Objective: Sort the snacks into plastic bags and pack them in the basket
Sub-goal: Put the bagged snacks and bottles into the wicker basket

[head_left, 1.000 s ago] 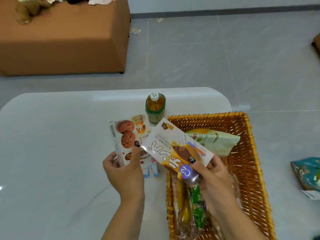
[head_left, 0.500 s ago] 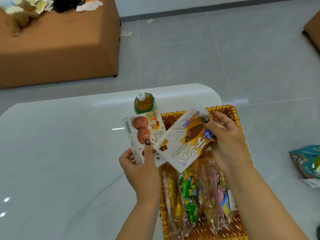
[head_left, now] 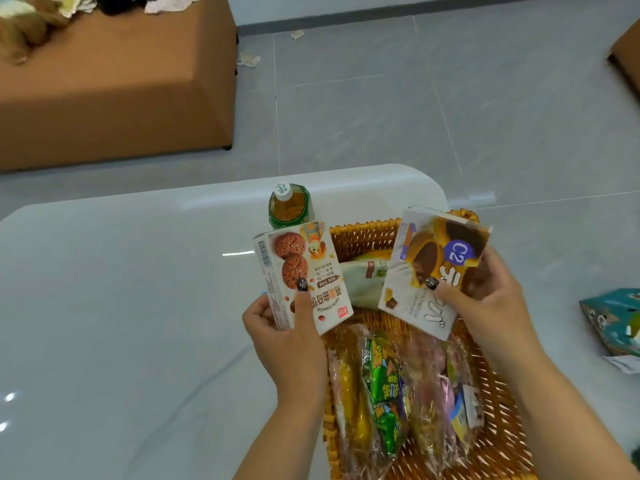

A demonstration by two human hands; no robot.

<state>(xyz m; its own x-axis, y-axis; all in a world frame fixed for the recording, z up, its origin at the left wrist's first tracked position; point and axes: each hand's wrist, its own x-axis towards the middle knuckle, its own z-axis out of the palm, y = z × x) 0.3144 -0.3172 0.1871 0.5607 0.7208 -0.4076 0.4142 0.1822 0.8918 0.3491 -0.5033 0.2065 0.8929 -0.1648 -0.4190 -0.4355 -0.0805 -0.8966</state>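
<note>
Glossy white table (head_left: 104, 323) on grey tiles; left grip (head_left: 287, 344) pinches cookie box (head_left: 298, 271); right grip (head_left: 485, 306) pinches cake box (head_left: 433, 265).

From my remote seat I see a glossy white bench (head_left: 114, 306) over a grey tiled floor (head_left: 381, 109). A brown upholstered ottoman (head_left: 114, 91) stands at the far left with crumpled cloth and something furry (head_left: 24, 26) heaped on top. Paper scraps (head_left: 247, 59) lie on the floor just beside it. A brown furniture corner (head_left: 627, 60) shows at the right edge.
</note>
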